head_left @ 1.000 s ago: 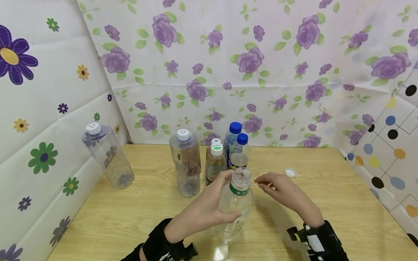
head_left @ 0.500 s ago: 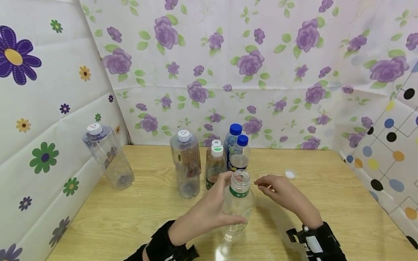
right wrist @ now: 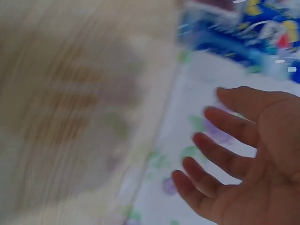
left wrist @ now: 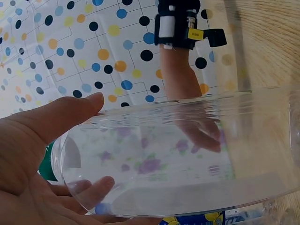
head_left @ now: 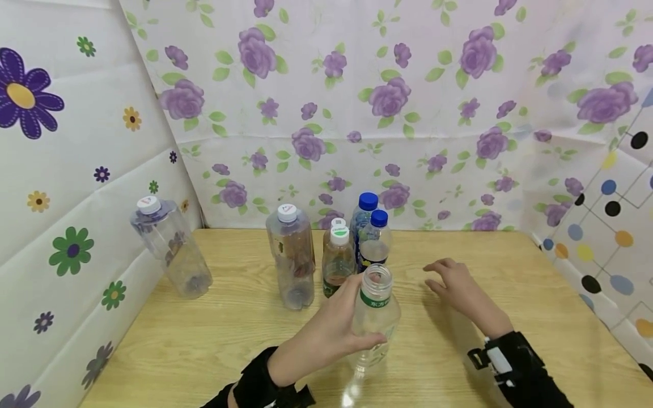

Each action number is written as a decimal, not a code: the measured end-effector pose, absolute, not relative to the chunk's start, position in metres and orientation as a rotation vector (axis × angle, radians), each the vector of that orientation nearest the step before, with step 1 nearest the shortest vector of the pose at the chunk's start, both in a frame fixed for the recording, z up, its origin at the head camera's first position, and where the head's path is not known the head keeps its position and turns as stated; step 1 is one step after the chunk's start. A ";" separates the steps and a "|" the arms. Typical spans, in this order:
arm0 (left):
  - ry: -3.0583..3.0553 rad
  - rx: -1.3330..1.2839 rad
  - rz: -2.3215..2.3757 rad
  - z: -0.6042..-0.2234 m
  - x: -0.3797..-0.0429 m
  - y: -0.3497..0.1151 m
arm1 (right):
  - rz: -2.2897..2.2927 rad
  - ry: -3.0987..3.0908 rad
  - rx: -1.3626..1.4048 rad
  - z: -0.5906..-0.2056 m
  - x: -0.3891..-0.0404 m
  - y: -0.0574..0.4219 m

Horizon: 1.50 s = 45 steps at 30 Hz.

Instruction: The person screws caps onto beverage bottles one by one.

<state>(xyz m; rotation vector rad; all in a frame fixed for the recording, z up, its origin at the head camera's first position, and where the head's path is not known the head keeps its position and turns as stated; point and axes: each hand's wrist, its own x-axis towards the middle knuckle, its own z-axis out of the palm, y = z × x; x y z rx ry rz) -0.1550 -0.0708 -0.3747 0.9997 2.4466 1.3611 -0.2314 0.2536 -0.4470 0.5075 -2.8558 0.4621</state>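
My left hand point(head_left: 334, 328) grips a clear plastic bottle point(head_left: 380, 320) with a green band round its neck, thumb on the near side. The bottle's mouth is uncapped, and the left wrist view looks along its clear body point(left wrist: 178, 164). To its right, my right hand point(head_left: 459, 292) is over the table, fingers loosely bent and holding nothing. In the right wrist view the palm of that hand point(right wrist: 248, 159) shows with the fingers spread apart. The loose white cap is hidden from the head view by the right hand.
Behind the left hand stand a large clear bottle point(head_left: 292, 260) with a white cap, a smaller bottle point(head_left: 339, 260) with a white-green cap, and two blue-capped bottles point(head_left: 374, 249). Another large bottle point(head_left: 173, 249) leans at the left. Flowered cloth point(head_left: 433, 113) walls the wooden table point(head_left: 229, 351).
My right hand has moved right and away from the bottle, over where the white cap lay. My left hand keeps the bottle in nearly the same place.
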 end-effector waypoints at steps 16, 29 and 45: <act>2.446 1.027 1.347 -0.377 -0.155 -0.072 | 0.180 -2.959 0.649 -0.470 -0.267 0.309; 2.453 1.053 1.350 -0.376 -0.157 -0.071 | 0.242 -2.908 0.768 -0.474 -0.281 0.313; 2.452 1.029 1.340 -0.377 -0.155 -0.072 | 0.227 -2.841 0.731 -0.468 -0.266 0.306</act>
